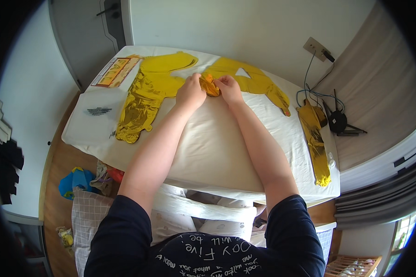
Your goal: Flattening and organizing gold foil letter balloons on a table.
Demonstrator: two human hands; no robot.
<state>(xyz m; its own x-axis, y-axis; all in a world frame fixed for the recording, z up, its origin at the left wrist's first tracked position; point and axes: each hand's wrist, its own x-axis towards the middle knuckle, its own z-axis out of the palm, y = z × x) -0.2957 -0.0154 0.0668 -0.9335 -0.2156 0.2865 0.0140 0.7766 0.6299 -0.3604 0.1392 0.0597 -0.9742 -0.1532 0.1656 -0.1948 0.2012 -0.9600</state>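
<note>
Both my hands are over the far middle of the white-covered table (208,154). My left hand (191,92) grips the left side of a small crumpled gold foil balloon (210,87), folded up. My right hand (229,88) pinches its right side with thumb and fingers. A flat gold letter-shaped foil balloon (145,99) lies left of my left hand. Another flat gold foil balloon (259,83), with a triangular hole, lies behind and right of my right hand. A third, long and narrow gold foil balloon (313,143) lies along the table's right edge.
A printed flat package (113,72) lies at the table's far left corner. A black router (338,121) with cables stands at the right edge, below a wall socket (316,47). A blue bag-like item (77,181) is on the floor at left. A wooden rack (353,267) stands at lower right.
</note>
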